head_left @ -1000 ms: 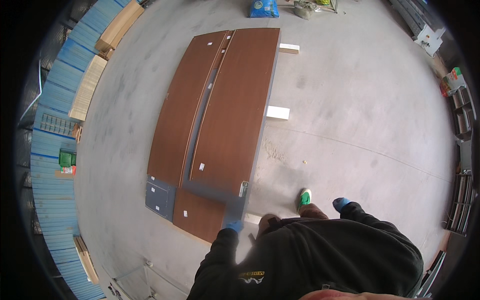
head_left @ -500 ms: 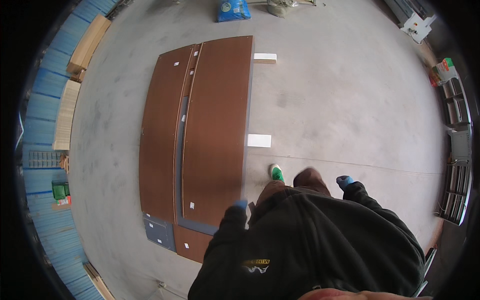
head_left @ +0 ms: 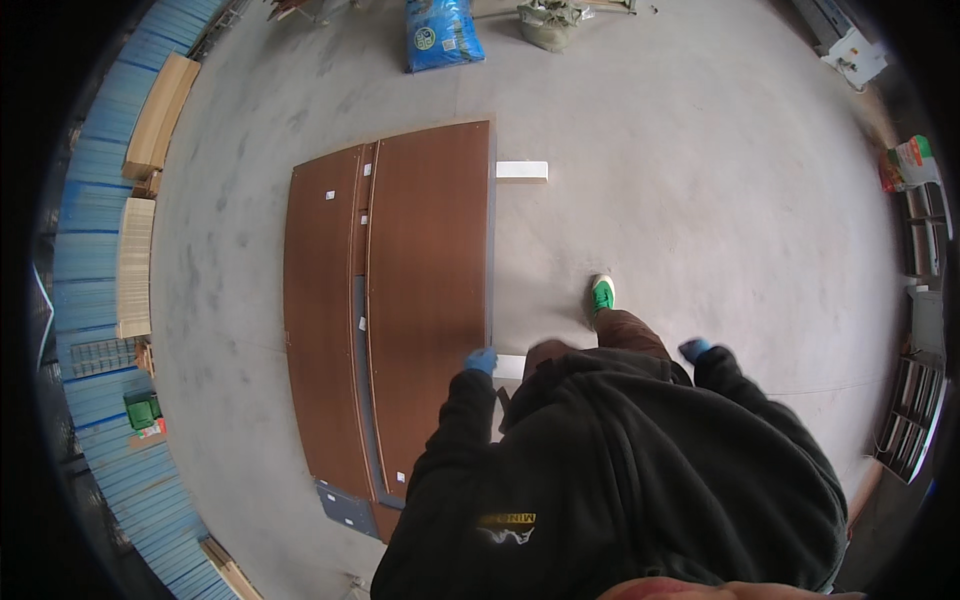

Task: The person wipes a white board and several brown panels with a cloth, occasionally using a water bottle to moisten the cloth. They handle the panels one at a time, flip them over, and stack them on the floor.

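The left hand (head_left: 481,360), in a blue glove, is on the right long edge of the large brown panel (head_left: 430,290), near the end that is closer to the person. The fingers seem to be curled over this edge, but the hand is small in the view and I cannot tell surely if it grips or only rests. The right hand (head_left: 695,349), also in a blue glove, hangs free beside the body, well apart from the panel; if it is spread or closed I cannot tell.

The panel lies flat on the concrete floor (head_left: 700,200), touching a narrower brown panel (head_left: 318,320) on the far side from the left hand. A white block (head_left: 522,171) lies beside the far corner, and another white block (head_left: 508,366) lies just beside the left hand.

Compared with a second ago, the person has stepped along the panel and turned, so the boards now run straight away from the body. The left hand has moved from the near end to the long side, which I judge is a new position for a hold.
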{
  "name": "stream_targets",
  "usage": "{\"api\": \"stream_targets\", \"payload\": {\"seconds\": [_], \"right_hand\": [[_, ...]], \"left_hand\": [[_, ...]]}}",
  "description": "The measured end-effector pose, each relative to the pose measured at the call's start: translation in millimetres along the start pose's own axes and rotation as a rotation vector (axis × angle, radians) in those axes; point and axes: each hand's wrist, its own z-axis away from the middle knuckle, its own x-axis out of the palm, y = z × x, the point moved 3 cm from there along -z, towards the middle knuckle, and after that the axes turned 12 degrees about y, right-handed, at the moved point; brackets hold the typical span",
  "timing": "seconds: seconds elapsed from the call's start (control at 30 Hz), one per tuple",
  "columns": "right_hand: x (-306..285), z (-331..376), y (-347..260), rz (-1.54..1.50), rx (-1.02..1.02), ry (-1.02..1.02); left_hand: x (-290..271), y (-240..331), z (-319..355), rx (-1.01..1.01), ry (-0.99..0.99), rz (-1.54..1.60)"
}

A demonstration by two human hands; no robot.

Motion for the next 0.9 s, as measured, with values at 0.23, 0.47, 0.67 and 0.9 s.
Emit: {"api": "stream_targets", "payload": {"seconds": [0.23, 0.47, 0.67, 0.9], "right_hand": [[-272.1, -258.6, -105.3, -0.374, 0.110, 0.407], [-372.0, -447.4, -167.3, -0.211, 0.216, 0.239], [-435.6, -534.4, -194.3, -0.236, 0.388, -0.176], [-544.6, -776.7, -201.4, -0.011, 0.455, -0.397]], "left_hand": [[27.8, 55.1, -75.1, -0.205, -0.063, -0.172], [54.1, 270.6, -202.9, -0.277, -0.084, 0.035], [65.8, 503.6, -300.9, 0.042, 0.043, 0.502], [51.3, 677.7, -387.8, 0.273, 0.417, 0.025]]}}
